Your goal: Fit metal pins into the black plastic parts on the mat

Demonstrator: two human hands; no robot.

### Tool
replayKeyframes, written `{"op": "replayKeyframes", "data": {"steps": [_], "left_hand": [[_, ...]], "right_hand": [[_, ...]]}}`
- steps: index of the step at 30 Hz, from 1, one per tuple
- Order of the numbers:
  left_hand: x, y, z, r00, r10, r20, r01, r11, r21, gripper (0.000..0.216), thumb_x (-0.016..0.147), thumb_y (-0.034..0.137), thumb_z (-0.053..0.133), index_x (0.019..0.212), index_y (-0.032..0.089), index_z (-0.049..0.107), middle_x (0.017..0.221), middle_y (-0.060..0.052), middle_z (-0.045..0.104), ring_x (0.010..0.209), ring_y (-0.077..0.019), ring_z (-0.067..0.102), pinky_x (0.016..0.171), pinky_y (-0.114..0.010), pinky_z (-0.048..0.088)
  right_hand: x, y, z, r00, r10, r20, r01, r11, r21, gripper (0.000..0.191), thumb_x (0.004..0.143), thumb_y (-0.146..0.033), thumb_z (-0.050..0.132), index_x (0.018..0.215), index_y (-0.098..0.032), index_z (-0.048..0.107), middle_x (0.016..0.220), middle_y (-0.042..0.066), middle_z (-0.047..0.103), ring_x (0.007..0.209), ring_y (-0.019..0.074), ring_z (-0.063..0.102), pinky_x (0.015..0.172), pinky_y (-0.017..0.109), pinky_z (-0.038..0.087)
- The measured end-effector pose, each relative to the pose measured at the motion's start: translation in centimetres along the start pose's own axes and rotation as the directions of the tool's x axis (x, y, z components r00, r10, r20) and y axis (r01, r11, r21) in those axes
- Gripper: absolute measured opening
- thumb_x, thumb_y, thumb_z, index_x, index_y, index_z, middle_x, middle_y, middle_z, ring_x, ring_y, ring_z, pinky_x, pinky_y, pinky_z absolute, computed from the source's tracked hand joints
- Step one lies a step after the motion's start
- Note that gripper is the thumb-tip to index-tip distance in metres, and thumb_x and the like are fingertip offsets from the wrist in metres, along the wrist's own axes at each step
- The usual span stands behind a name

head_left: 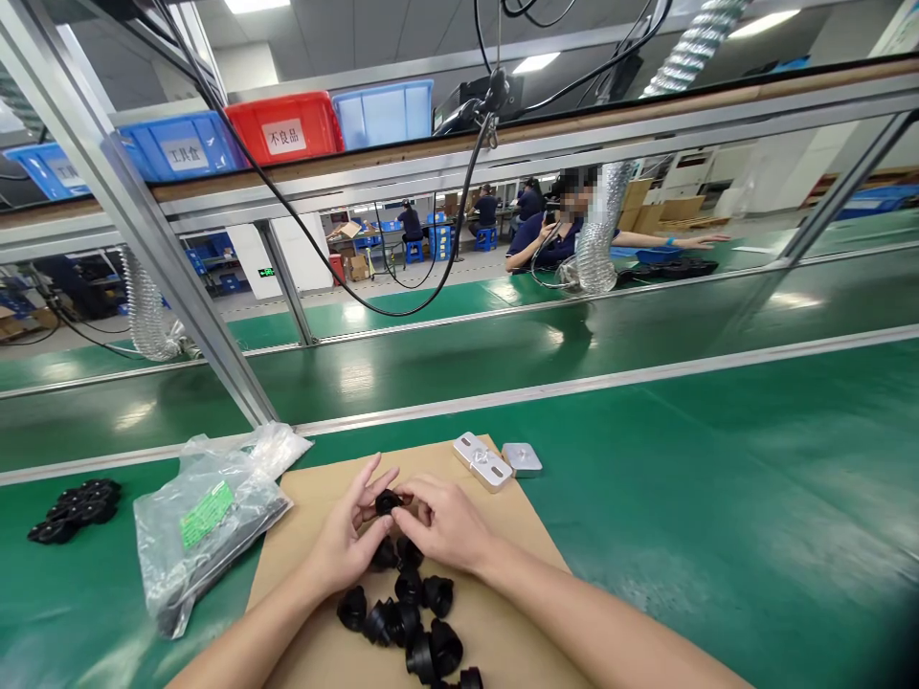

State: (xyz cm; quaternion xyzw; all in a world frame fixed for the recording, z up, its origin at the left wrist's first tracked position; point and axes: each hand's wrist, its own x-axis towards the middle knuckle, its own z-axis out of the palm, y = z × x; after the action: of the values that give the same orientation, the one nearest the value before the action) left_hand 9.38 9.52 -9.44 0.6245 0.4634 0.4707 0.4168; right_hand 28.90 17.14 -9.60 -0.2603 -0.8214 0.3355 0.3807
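Observation:
Both hands meet over a brown cardboard sheet (pixel 308 498) on the green bench. Between them is a small round black plastic part (pixel 389 501) with a hollow centre. My left hand (pixel 351 536) grips it from the left with thumb and fingers, some fingertips raised. From the other side my right hand (pixel 445 522) pinches the same part. Several similar black cup-shaped parts (pixel 408 586) lie loosely on the cardboard below the hands. A silver metal block with slots (pixel 482 461) rests at the sheet's upper right edge, beside a smaller silver block (pixel 522 459).
A clear plastic bag (pixel 208 517) with a green label lies on the left. Farther left sits a cluster of black parts (pixel 76 510). A metal post (pixel 144 220) rises behind the bag. Overhead, a shelf carries blue bins and a red bin (pixel 285 126). A co-worker (pixel 552 230) sits across the bench.

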Motion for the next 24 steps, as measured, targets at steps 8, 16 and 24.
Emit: {"op": "replayKeyframes", "data": {"steps": [8,16,24], "left_hand": [[0.0,0.4,0.3,0.999,-0.011,0.031,0.011,1.000,0.008,0.069,0.104,0.030,0.049,0.164,0.027,0.013,0.160,-0.016,0.040,0.149,-0.0262,0.038,0.122,-0.047,0.036],[0.3,1.1,0.2,0.984,0.038,-0.174,0.026,0.937,0.348,0.024,0.098,0.028,0.058,0.120,0.019,0.064,0.110,-0.009,0.073,0.099,-0.0218,0.071,0.088,-0.035,0.058],[0.3,1.4,0.4,0.980,0.106,-0.170,-0.029,0.915,0.403,0.014,0.094,0.022,0.059,0.105,0.020,0.068,0.097,-0.005,0.074,0.086,-0.0195,0.070,0.079,-0.031,0.058]], "right_hand": [[0.3,0.7,0.6,0.989,0.134,0.060,-0.141,0.981,0.132,0.008,0.084,-0.021,0.066,0.090,-0.016,0.070,0.078,-0.001,0.060,0.058,0.0064,0.051,0.055,0.018,0.040],[0.4,0.4,0.5,0.994,0.109,0.001,-0.109,0.993,0.055,0.008,0.084,-0.022,0.065,0.088,-0.016,0.068,0.079,0.000,0.062,0.061,0.0076,0.052,0.057,0.018,0.040],[0.2,0.1,0.6,0.999,0.033,-0.025,-0.034,0.999,-0.039,0.006,0.084,-0.020,0.065,0.087,-0.017,0.069,0.078,0.001,0.063,0.063,0.0093,0.054,0.058,0.020,0.039]]}}
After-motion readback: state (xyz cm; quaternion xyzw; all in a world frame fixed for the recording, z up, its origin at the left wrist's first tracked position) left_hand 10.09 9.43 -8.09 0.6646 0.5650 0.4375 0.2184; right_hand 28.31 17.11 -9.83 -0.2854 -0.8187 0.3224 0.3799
